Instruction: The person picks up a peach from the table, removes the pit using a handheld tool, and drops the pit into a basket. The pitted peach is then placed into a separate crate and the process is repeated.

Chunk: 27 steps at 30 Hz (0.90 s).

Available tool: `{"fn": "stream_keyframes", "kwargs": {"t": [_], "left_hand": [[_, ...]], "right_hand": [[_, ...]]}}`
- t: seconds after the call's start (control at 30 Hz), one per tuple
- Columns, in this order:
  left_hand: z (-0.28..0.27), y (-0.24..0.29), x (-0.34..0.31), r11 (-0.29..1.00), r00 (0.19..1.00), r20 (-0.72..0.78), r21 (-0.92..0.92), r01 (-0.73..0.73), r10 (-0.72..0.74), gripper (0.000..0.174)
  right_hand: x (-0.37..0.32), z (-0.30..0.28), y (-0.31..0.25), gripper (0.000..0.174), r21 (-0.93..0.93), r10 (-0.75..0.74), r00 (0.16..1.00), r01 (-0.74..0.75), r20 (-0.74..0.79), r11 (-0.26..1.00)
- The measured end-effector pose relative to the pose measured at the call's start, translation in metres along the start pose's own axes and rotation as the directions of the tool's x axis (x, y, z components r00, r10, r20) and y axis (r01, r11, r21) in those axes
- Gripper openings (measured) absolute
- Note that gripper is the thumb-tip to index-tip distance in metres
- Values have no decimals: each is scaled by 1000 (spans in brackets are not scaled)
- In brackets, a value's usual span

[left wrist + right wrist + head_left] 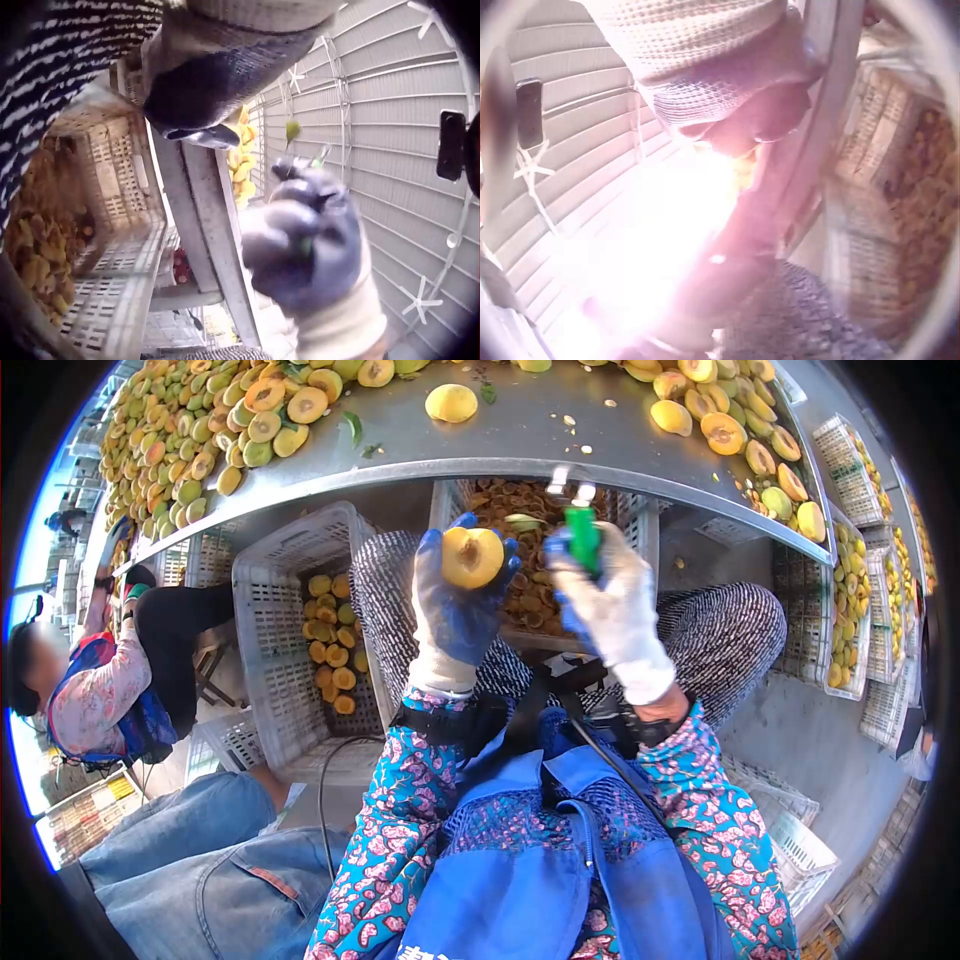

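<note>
- Your left hand point(450, 622), in a blue-and-white glove, is cupped upward with fingers and thumb curled round a halved fruit point(472, 557).
- That yellow half sits high in your grip, its cut face toward you, a darker mark near the middle of the flesh.
- Your right hand point(612, 600), gloved alike, is closed round the green handle of a tool point(583, 542); the tool's bright metal end points toward the bench point(520, 440) and is blurred.
- Your two hands are apart, the tool clear of the fruit you hold.
- Glare in the right wrist view hides your fingers there, so you cannot tell their exact placing from it.
- Both hands are raised just before the bench edge, above a crate point(640, 535) of brownish pieces point(497, 500).
- Beside your left knee, a pale crate point(285, 550) holds yellow halves point(335, 645).
- On the bench, cut fruit point(160, 465) is heaped at the left, with another heap point(735, 425) at the right.
</note>
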<state>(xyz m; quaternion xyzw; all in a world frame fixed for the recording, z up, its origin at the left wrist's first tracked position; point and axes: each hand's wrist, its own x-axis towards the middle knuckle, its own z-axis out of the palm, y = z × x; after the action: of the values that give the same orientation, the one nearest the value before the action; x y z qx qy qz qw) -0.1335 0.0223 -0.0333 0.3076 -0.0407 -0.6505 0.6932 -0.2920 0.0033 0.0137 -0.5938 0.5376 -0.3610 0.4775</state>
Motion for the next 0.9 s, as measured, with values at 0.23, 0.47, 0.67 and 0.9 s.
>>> {"fn": "stream_keyframes", "kwargs": {"t": [0.23,0.47,0.67,0.9], "left_hand": [[1,11,-12,994,994,107,-96,48,-38,56],[6,9,-15,993,994,56,-73,97,-93,47],[-2,6,-14,996,995,48,-16,86,-86,44],[-25,-1,-8,976,991,-64,173,129,-120,38]], "right_hand": [[-9,-16,54,30,-561,-281,959,247,26,790],[-26,18,9,30,-348,-92,911,245,402,905],[-31,30,28,32,-395,-123,910,289,396,872],[-46,32,51,27,-304,-121,886,278,447,911]]}}
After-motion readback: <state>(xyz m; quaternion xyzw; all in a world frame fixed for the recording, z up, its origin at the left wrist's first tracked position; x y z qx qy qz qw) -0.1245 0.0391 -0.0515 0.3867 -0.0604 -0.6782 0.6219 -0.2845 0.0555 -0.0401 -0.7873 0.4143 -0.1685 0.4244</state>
